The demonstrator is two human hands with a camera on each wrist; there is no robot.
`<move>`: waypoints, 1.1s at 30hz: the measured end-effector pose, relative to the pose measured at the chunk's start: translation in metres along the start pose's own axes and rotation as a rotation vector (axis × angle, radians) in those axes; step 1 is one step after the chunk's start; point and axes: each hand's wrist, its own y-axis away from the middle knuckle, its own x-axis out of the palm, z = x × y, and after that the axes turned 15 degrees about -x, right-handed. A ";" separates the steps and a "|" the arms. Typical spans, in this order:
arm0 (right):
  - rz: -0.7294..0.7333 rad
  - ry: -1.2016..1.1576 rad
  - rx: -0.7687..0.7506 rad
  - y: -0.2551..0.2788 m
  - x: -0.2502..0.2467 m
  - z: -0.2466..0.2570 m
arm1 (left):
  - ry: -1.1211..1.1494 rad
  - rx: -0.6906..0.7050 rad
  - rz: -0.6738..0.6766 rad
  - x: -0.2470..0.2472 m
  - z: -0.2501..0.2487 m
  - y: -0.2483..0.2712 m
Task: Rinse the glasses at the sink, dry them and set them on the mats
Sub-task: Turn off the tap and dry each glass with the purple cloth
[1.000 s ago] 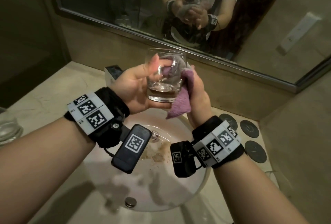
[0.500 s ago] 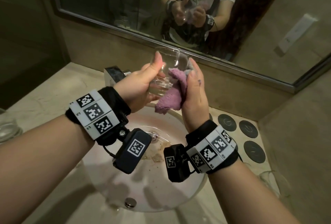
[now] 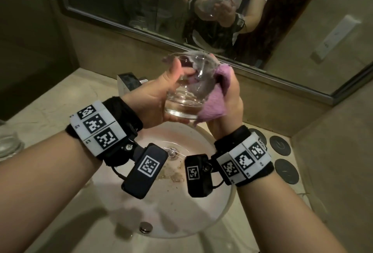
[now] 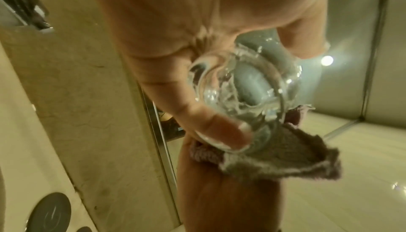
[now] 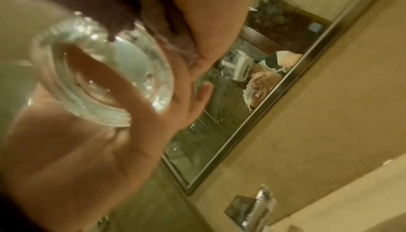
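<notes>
A clear tumbler glass is held over the sink basin, its thick base towards me. My left hand grips it, thumb on the near wall and fingers under the base. My right hand grips a pink cloth against the glass's right side. Part of the cloth lies over the rim and inside the glass. The left wrist view shows the glass from below with the cloth hanging beside it. In the right wrist view the glass rests in the left hand.
Three dark round mats lie on the counter right of the basin. Another glass stands at the far left edge. A chrome faucet sits behind the basin under a wall mirror. Brown residue lies near the drain.
The glass, tipped away half a second ago, is back nearly upright. The cloth has moved from its outer wall over the rim and inside.
</notes>
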 end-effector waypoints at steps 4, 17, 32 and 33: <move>-0.025 0.069 -0.044 0.003 -0.003 -0.005 | 0.000 -0.056 -0.207 0.011 -0.009 -0.006; 0.179 0.246 -0.293 0.001 0.010 -0.007 | -0.049 0.037 -0.338 0.003 -0.002 -0.016; 0.124 0.022 -0.084 -0.007 0.014 -0.007 | 0.278 0.019 -0.299 -0.005 -0.005 -0.018; 0.137 0.031 -0.116 -0.006 0.018 -0.005 | 0.294 0.035 -0.328 -0.007 -0.006 -0.020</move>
